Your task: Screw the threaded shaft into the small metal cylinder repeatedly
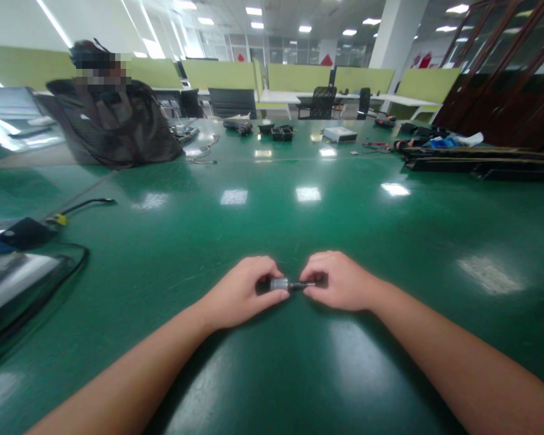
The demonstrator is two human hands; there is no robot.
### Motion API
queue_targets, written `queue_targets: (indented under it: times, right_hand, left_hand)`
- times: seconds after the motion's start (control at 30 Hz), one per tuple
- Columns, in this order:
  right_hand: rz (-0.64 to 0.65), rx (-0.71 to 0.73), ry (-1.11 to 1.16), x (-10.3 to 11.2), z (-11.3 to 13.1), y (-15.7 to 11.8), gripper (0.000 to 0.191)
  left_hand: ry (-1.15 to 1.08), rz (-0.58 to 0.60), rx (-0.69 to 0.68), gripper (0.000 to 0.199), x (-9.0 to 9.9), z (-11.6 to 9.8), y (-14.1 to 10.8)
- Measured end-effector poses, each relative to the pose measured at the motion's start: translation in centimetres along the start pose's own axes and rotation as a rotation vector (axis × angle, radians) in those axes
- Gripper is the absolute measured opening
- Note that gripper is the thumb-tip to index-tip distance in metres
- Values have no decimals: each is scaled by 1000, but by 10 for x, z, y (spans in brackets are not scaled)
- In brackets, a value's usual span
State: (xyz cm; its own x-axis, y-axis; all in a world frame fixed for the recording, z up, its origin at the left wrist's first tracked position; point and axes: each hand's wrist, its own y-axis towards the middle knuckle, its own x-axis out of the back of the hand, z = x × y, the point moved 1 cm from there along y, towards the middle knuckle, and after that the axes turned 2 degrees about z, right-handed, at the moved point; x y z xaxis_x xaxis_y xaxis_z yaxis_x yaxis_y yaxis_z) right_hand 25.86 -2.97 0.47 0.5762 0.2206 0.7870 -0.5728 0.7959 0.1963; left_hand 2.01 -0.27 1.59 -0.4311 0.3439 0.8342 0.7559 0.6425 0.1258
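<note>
Between my two hands, low over the green table, lies a small slim tool-like piece [280, 284]: a silvery-grey cylinder with a thin dark shaft [295, 286] running to the right. My left hand [243, 293] curls around the cylinder's left end, thumb along its near side. Thumb and fingertips of my right hand [338, 281] pinch the far end of the shaft. The piece is level and points from left to right. Its ends are partly covered by my fingers, and its exact kind is too small to make out.
The glossy green table [199, 235] stretches ahead. At left are a dark device [25, 234] and black cables. A large dark bag [118, 130] stands at the back left. Electronic parts and a silver box [340, 134] sit along the back. Long black strips [476, 160] lie stacked at right.
</note>
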Motion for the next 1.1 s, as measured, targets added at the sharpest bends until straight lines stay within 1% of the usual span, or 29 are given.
queue_targets:
  times: [0.13,0.3,0.43,0.5,0.67,0.8,0.93,1.03,1.1]
  right_hand:
    - [22,-57,51,8,-8,-3,11]
    - [27,-94,88,14,-17,-6,10]
    - [24,-188,112,19,-27,-8,11]
    - [21,-211,122,21,-28,-8,11]
    - [57,-153,129,21,-22,-7,9]
    - [64,-112,114,15,-16,-5,9]
    - [30,-81,101,3,-5,1,9]
    - [-17,-13,65,-7,6,4,10]
    - [-31,14,95,-10,10,5,15]
  left_hand:
    - [-6,-2,12,23,0,0,1]
    - [-5,2,26,25,0,1,0]
    - [4,7,39,26,0,1,-2]
    - [7,9,45,26,0,1,-3]
    - [3,6,43,25,2,-1,-3]
    - [3,0,38,26,1,-1,-2]
    - [16,-12,29,27,-2,0,0]
    - [29,-15,18,24,-4,0,1]
    - [29,-14,17,23,-4,0,1]
